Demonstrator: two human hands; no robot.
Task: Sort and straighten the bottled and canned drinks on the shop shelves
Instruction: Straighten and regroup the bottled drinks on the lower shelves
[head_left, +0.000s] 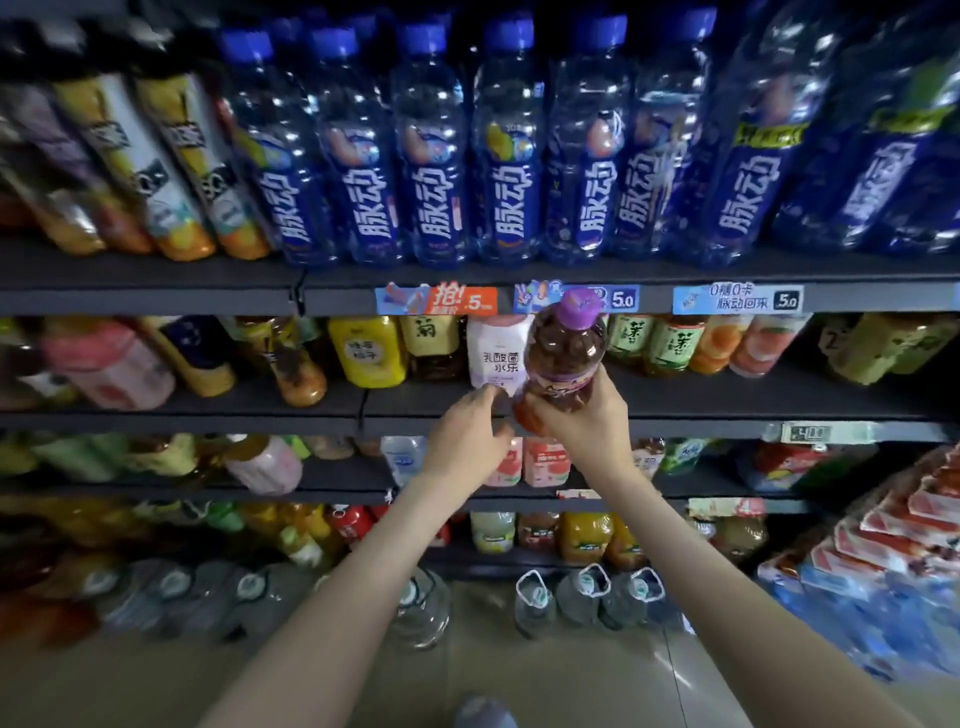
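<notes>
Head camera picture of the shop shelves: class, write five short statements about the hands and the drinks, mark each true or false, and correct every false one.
1. The right hand grips a brown drink bottle near its base. True.
2. That bottle has a blue cap. False: its purple cap differs from the blue caps on the shelf above.
3. The left hand reaches toward a white bottle beside the held one. True.
4. The blue-capped bottles stand on the lowest shelf. False: they fill the top shelf in view.
5. Large water jugs stand on the floor below the shelves. True.
</notes>
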